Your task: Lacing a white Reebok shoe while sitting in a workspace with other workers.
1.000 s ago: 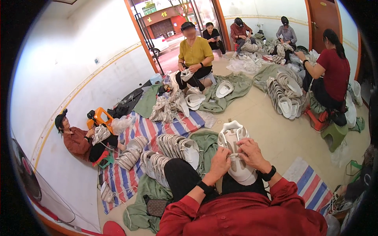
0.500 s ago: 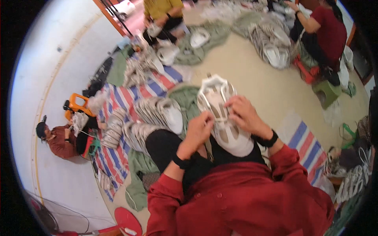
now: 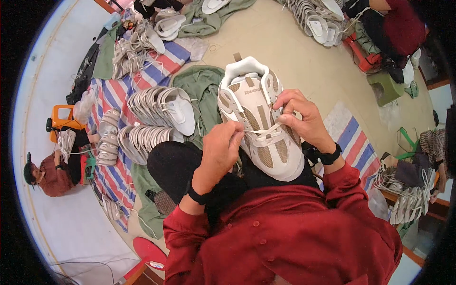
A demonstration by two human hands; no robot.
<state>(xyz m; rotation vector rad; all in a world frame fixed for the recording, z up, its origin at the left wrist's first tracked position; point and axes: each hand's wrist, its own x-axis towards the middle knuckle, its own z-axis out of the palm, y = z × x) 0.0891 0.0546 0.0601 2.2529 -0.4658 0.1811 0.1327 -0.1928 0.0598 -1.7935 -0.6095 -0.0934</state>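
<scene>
A white and beige sneaker [image 3: 278, 167] rests on my lap, its toe toward me and its heel opening facing away. Pale flat laces [image 3: 264, 135] cross its lower eyelets, while the upper eyelets beside the tongue look bare. At the shoe's left edge, my left hand [image 3: 217, 148] pinches a lace between thumb and fingertips. My right hand [image 3: 304, 118] is closed at the right row of eyelets, with the other stretch of lace at its thumb and fingers. The lace runs across the shoe between both hands.
Nested rows of pale shoe uppers [image 3: 151, 138] lie to my left on a striped sheet [image 3: 116, 183], beside green cloth [image 3: 202, 80]. A co-worker [image 3: 56, 173] sits at far left, another [image 3: 401, 28] at upper right near a green stool [image 3: 385, 88]. More shoe parts [image 3: 319, 27] lie ahead.
My hands have moved apart, drawing the lace across the shoe. The whole view has shifted, so the floor piles sit farther up and left, and the shoe appears larger.
</scene>
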